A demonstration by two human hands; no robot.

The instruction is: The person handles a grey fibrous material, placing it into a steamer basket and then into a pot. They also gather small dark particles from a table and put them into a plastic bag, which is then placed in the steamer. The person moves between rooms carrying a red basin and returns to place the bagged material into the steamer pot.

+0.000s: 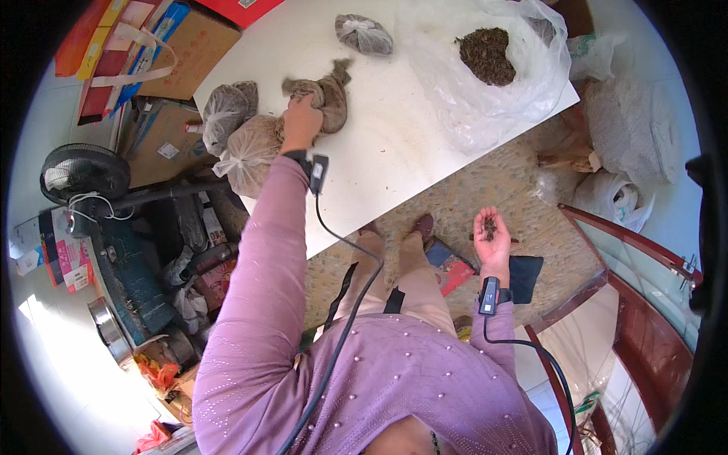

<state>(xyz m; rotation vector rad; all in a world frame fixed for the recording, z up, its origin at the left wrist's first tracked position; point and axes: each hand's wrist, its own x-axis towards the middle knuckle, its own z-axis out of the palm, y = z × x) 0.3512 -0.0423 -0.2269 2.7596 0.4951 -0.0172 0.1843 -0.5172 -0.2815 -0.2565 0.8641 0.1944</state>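
My left hand (pixel 302 121) grips a crumpled brown cloth (pixel 333 105) on the white table (pixel 369 165). Part of the cloth's edge is blurred. Beside my left wrist sits a tied clear plastic bag of brown material (pixel 253 151), with a tied bag of darker material (pixel 224 116) behind it. My right hand (pixel 493 244) is off the table's near edge, palm up and cupped. Small dark crumbs (pixel 489 227) lie in its palm. At the table's far right, an opened clear plastic sheet or bag (pixel 449 108) bears a heap of dark dried plant matter (pixel 488 57).
Another small tied bag (pixel 364 35) lies at the table's far side. Cardboard boxes (pixel 187 51) and a black fan (pixel 85 173) stand to the left. At right are a wood piece (pixel 569 159) and a red-framed glass panel (pixel 637 244). Cables run from both wrists.
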